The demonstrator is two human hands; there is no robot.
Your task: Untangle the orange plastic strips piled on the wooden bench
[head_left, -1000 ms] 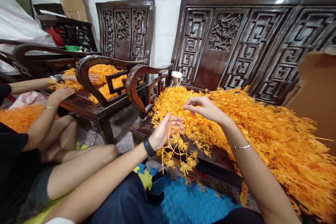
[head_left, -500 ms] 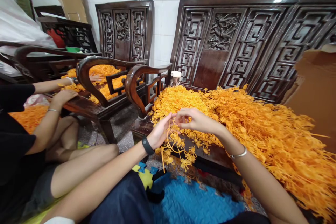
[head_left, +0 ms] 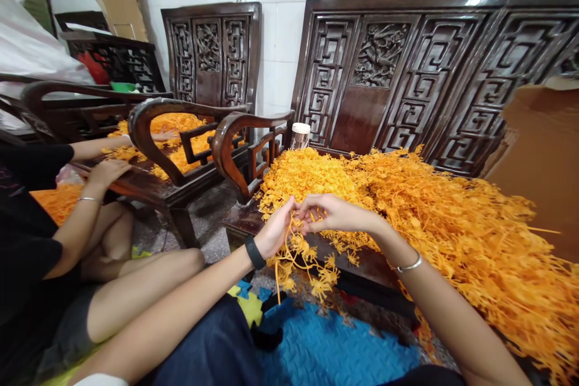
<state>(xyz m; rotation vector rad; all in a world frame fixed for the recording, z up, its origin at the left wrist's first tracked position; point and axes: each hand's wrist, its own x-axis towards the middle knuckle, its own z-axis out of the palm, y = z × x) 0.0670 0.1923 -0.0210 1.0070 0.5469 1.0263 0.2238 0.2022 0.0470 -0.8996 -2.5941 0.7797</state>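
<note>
A: L hand (head_left: 275,232) fingers curled round the orange sprigs (head_left: 304,260), bunch dangling at 6 o'clock, off the bench (head_left: 367,269) edge.
B: R hand (head_left: 337,215) fingertips pinched on the sprigs' tops, touching the L. Best pinch close, stems aligned, imo.
A: Pile (head_left: 452,223) at 3 o'clock. 1 s ago R hand was raised, apart; now they've met.

No readable text, labels or numbers anywhere.
</note>
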